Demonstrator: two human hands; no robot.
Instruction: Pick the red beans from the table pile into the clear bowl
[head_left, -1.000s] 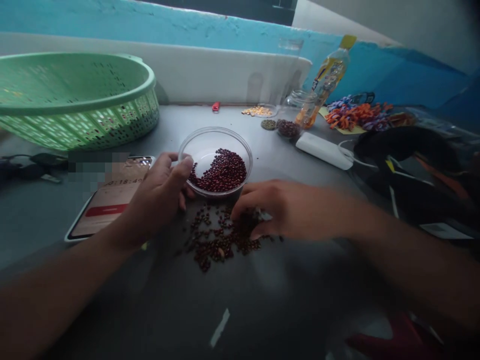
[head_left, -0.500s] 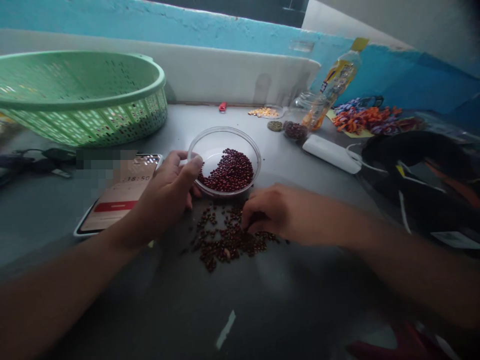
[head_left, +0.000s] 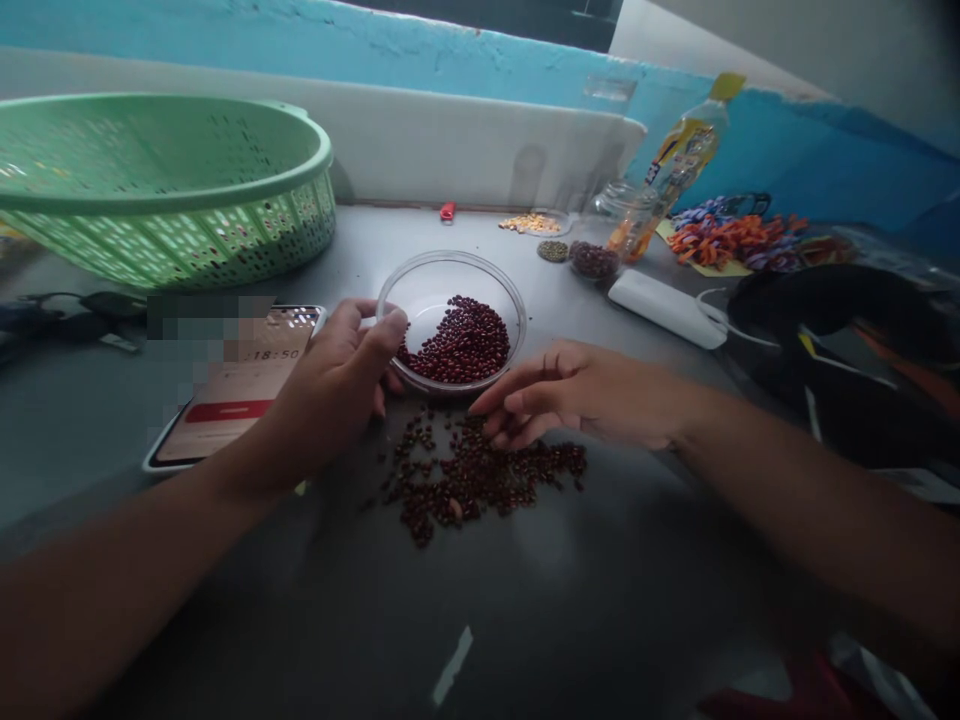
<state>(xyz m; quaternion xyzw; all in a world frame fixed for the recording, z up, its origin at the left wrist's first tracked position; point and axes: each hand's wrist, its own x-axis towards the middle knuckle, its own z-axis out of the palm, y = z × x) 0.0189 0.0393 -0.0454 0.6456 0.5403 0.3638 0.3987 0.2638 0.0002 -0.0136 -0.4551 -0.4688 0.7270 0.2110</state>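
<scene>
Grey table (head_left: 570, 610) before me, backed by low white panel (head_left: 435, 150); blue wall (head_left: 420, 60) behind, dark strip (head_left: 555, 18) above; near side shadowed.

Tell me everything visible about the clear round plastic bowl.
The clear round plastic-looking bowl has see-through walls and a narrow rim. Open side up, it is just beyond loose dark-brown beans on the grey tabletop; whether its base lies flat is unclear. Glossy dark-red beans inside are heaped toward the near right, leaving a far-left patch bare. The person's bare left hand grips its left side, thumb at the rim.
</scene>
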